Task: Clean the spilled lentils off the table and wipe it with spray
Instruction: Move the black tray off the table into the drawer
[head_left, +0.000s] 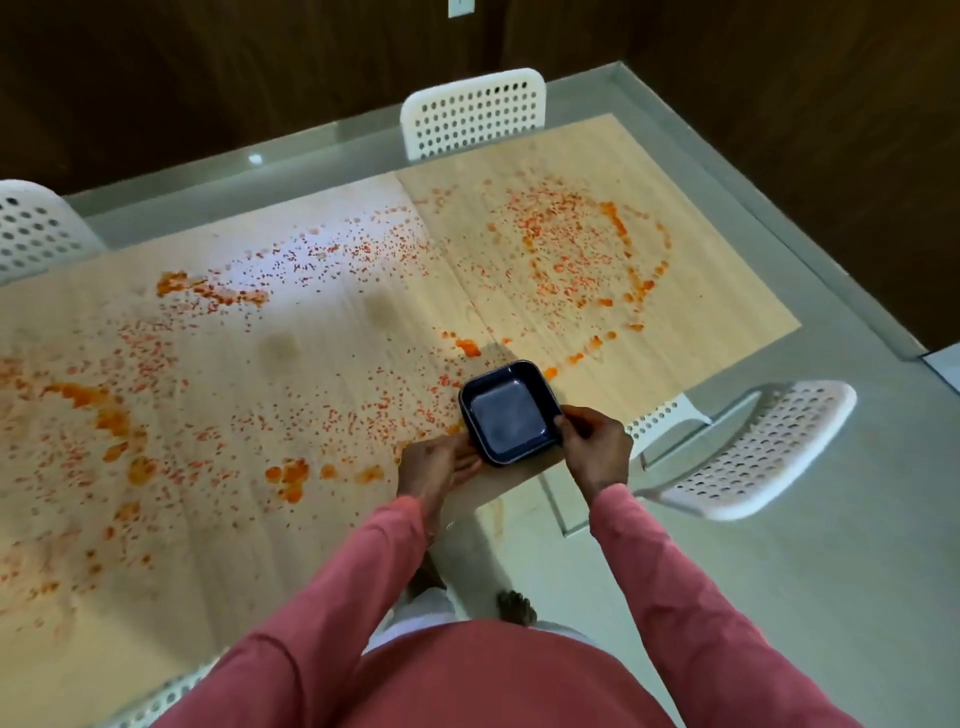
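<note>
Both hands, left hand (441, 465) & right hand (592, 447), grasp dish (509, 415) btwn them; lentils (291, 364) spread leftward.

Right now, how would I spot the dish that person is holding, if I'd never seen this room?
Find the long pale wooden table strewn with orange lentils, then its near edge. There the left hand and right hand hold a small square dish. It is the only dark, navy thing on the table, and looks empty.
</note>
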